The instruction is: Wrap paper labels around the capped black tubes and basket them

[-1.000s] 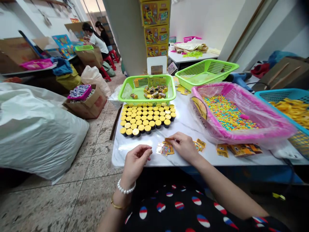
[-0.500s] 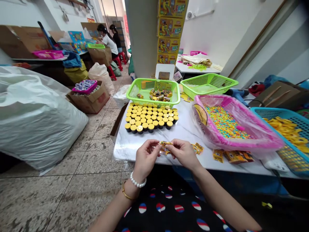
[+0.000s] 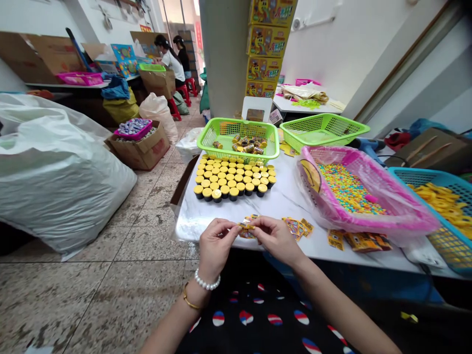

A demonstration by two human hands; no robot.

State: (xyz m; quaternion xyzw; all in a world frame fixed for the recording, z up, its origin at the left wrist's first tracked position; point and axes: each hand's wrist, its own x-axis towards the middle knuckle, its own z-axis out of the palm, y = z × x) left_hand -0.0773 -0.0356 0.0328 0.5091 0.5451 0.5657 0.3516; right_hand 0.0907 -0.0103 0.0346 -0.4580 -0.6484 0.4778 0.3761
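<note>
My left hand (image 3: 215,244) and my right hand (image 3: 276,237) both pinch one small yellow sticker label (image 3: 246,226) between their fingertips, just above the near edge of the white marble table (image 3: 283,201). More loose labels (image 3: 297,227) lie on the table right beside my right hand. Beyond my hands stand rows of small black pots with yellow lids (image 3: 233,179). A pearl bracelet and a gold bangle sit on my left wrist.
A green basket (image 3: 238,140) holding labelled pots stands behind the rows, a second green basket (image 3: 322,129) to its right. A pink tray (image 3: 365,194) of coloured candy and a blue basket (image 3: 440,206) of yellow pieces fill the right. A big white sack (image 3: 59,167) lies left; two people sit far back.
My right hand lifted a label off the table and my left hand came over to pinch it too. Both hands now hold it a little nearer to me.
</note>
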